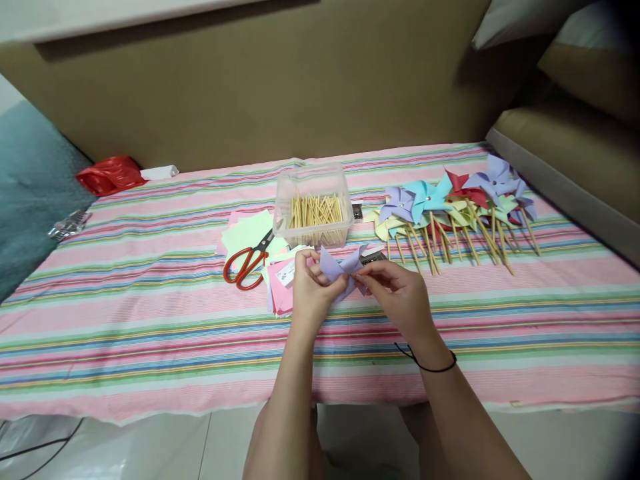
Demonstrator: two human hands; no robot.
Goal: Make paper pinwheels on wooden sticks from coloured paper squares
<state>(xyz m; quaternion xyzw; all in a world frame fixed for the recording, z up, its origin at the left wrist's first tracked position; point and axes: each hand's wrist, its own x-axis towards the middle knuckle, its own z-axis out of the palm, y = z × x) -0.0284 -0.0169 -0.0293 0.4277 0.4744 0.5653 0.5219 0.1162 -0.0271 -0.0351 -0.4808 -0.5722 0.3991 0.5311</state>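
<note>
Between my two hands is a lavender paper pinwheel (pixel 332 264), its blades folded in toward the middle. My left hand (pixel 314 288) grips it from the left, thumb pressed on the paper. The fingers of my right hand (pixel 399 291) are pinched at its right side, close to the centre; whether a small pin is between them I cannot make out. Just behind my hands stands a clear plastic box (pixel 313 235) of short wooden sticks (pixel 317 210). Left of my left hand lie colored paper sheets (pixel 280 293) and red-handled scissors (pixel 247 263).
Several finished pinwheels (pixel 427 197) on sticks lie in a pile to the right. A red plastic bag (pixel 113 175) and a white item (pixel 160 173) are at the far left. Striped cloth (pixel 150 320) covers the surface, with a brown panel (pixel 250 87) behind.
</note>
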